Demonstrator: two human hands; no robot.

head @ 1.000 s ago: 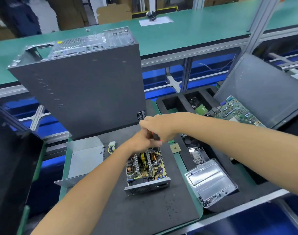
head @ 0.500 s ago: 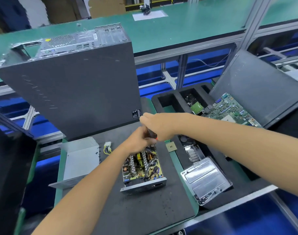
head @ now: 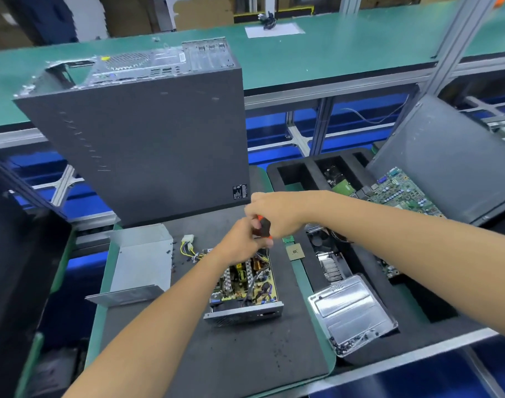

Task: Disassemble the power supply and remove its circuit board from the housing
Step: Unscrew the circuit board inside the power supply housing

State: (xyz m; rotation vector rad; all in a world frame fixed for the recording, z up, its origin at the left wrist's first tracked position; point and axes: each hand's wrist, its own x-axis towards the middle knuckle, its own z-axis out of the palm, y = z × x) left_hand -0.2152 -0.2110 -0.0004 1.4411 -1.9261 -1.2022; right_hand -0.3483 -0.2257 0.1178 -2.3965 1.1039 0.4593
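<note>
Right hand (head: 277, 215) gripped the screwdriver (head: 263, 225) handle, left hand (head: 240, 244) pinched its shaft low | tip hidden behind hands; I judged: keep driver plumb, press firmly | circuit board (head: 245, 281) sat in housing (head: 244, 310) on worktop (head: 231, 354) | cover (head: 142, 262) lay left.

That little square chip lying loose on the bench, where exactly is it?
In the head view the square chip lies flat at the dark mat's right edge, just right of the open power supply and below the right hand.
</note>
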